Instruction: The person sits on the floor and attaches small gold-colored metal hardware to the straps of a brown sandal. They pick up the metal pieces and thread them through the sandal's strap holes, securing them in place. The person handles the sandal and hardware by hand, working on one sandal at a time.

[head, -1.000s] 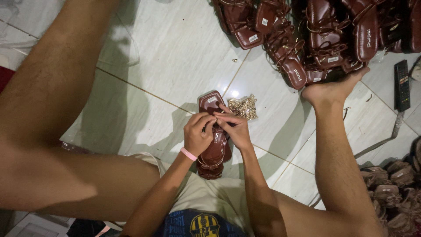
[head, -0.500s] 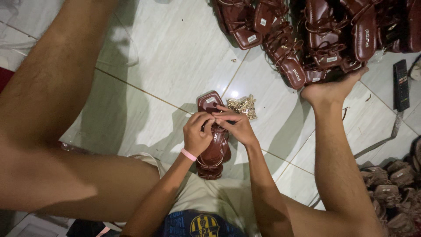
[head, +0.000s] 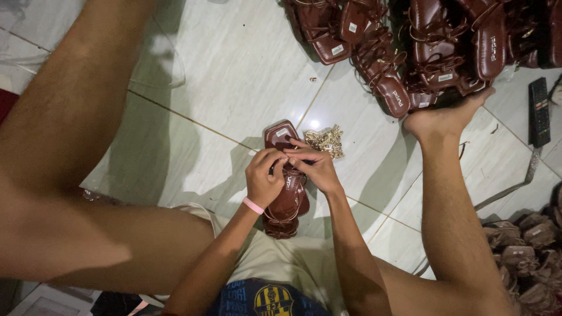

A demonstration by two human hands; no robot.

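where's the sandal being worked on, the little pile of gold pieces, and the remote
sandal [head: 291, 206]: head view, on the brown insole near the heel.
pile of gold pieces [head: 328, 140]: head view, middle of the heap on the floor tile.
remote [head: 538, 111]: head view, middle of its black body.

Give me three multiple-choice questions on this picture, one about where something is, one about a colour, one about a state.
1. Where does the small heap of gold chain pieces lie?
A. On the tiled floor beside the sandal's toe
B. On the person's knee
C. Beside the remote control

2. What colour is the band on the left hand's wrist?
A. Green
B. Pink
C. Black

3. How is the brown sandal held?
A. Lying untouched
B. By one hand only
C. By both hands, right hand too

Answers: 1 A, the heap rests on the tile by the toe. 2 B, the band is pink. 3 C, both hands' fingers meet on its straps.
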